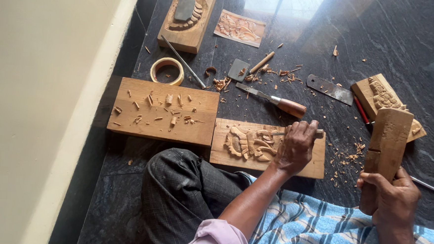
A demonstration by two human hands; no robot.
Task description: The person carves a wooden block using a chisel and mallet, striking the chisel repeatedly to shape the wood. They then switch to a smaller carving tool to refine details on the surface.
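My left hand (297, 147) is closed around a thin chisel (278, 133), whose tip rests on the relief carved into a small wooden panel (314, 165) lying on the dark stone floor in front of my knee. My right hand (390, 198) grips the lower end of a flat wooden mallet block (388, 138), which it holds upright to the right of the panel and apart from the chisel. Wood chips lie scattered around the panel.
A plain board (162, 126) strewn with chips lies left of the panel. Beyond are a tape roll (166, 71), a wooden-handled chisel (277, 100), a flat metal blade (330, 88), a thin rod (183, 61), two other carved blocks (187, 36) (377, 93) and a paper pattern (239, 28). A cream wall (40, 103) runs along the left.
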